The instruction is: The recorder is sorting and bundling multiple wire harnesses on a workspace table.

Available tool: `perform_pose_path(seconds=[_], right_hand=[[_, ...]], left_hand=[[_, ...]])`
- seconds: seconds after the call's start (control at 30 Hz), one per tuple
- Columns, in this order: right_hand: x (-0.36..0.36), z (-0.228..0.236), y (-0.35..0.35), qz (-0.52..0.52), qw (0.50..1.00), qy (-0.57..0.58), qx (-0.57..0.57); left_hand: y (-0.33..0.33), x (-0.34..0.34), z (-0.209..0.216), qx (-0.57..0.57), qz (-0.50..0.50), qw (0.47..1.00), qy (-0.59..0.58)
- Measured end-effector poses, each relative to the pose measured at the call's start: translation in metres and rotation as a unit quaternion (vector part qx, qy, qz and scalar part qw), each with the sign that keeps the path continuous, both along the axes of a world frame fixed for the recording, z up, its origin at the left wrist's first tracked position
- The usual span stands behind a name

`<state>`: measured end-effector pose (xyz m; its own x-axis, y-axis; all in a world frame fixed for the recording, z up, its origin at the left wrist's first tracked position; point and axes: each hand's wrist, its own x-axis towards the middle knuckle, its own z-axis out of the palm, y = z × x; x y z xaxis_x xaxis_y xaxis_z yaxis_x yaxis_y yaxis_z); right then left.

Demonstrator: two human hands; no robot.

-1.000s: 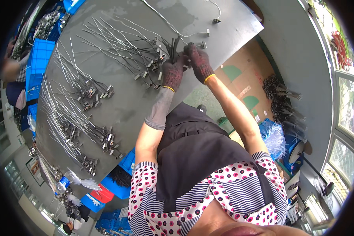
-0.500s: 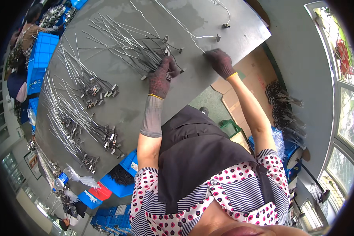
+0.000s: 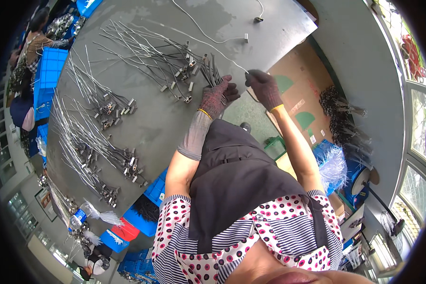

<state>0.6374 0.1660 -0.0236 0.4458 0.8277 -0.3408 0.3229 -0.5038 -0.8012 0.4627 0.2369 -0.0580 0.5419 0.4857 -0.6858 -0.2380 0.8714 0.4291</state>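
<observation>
Both my hands wear dark maroon gloves. My left hand (image 3: pixel 218 97) is closed around a bundle of thin black strands (image 3: pixel 211 68) that look like tubing, held at the table's near edge. To its right, my right hand (image 3: pixel 265 89) pinches the end of a thin white cable (image 3: pixel 208 43); the glove hides that tip. The cable runs back across the table to the far left. Left of my left hand lies a pile of cables (image 3: pixel 168 61) with dark sleeved ends and small metal connectors.
More cable piles (image 3: pixel 113 106) (image 3: pixel 123 163) spread over the left of the grey metal table (image 3: pixel 151 128). Loose connectors (image 3: pixel 258 19) (image 3: pixel 246 38) lie at the far right. Blue bins (image 3: pixel 49 68) stand along the left, where a person (image 3: pixel 35 42) sits. Cardboard (image 3: pixel 298 94) lies beyond the right edge.
My left hand has moved right and nearer to me, away from the cable pile, with the black strands in it. My right hand has come slightly nearer with the white cable.
</observation>
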Motion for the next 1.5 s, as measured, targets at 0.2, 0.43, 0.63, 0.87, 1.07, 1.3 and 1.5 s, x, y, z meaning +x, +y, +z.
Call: perform_pose_path(seconds=[0.2,0.43,0.63,0.87,1.07,1.3,1.5], right_hand=[[-0.006,0.035,-0.098,0.022,1.000,0.020,0.003],[-0.004,-0.010,-0.298,-0.038,0.989,0.056,-0.129],[-0.016,0.001,-0.368,-0.098,0.983,0.057,-0.147],[0.006,-0.034,-0.423,-0.161,0.975,0.112,-0.103],[0.019,-0.009,-0.341,-0.019,0.996,0.012,-0.083],[0.008,-0.020,-0.223,0.007,0.988,0.140,-0.069],[0.006,-0.037,-0.168,0.064,0.980,0.164,-0.097]], left_hand=[[-0.003,0.011,-0.016,-0.005,0.037,0.998,-0.054],[0.003,0.023,-0.040,0.027,0.120,0.987,-0.103],[0.013,0.026,-0.010,0.079,0.179,0.976,-0.097],[0.020,0.024,0.012,0.103,0.216,0.969,-0.056],[-0.020,0.030,0.006,0.168,0.159,0.973,-0.018],[-0.052,0.035,0.025,0.201,0.024,0.979,0.039],[0.015,0.008,0.004,0.305,0.057,0.937,0.157]])
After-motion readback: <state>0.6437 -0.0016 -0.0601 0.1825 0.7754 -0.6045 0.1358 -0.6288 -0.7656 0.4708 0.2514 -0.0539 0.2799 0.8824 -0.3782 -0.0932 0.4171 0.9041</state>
